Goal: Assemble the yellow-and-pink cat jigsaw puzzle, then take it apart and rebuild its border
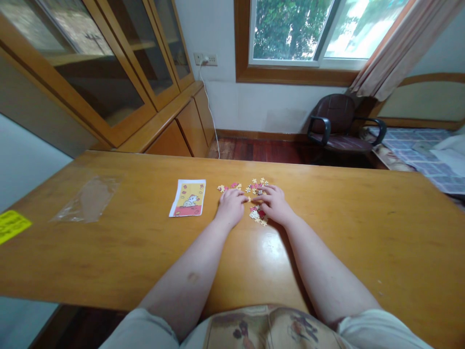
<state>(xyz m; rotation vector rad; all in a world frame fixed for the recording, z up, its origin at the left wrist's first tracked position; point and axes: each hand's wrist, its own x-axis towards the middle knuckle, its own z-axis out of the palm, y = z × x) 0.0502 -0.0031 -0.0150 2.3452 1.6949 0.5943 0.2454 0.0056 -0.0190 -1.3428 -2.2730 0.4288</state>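
Small jigsaw puzzle pieces lie in loose groups around my hands. One group (235,185) is just beyond my left hand (231,206). A second group (254,185) lies beyond the fingers of my right hand (275,203), and a third group (257,214), with white, red and yellow pieces, lies under and beside it. Between my hands is a single yellowish piece (249,199), with fingertips of both hands at or near it. My left fingers rest forward on the tabletop; my right fingers are spread. Left of my left hand lies a picture card (189,198) showing a white animal on yellow and pink.
The wooden table (345,232) carries a clear plastic bag (89,198) and a yellow label (13,226) at the left. Beyond it stand a glass-door cabinet (160,104), a dark office chair (336,121) and a bed (423,148). A white cord (209,104) hangs from the wall socket.
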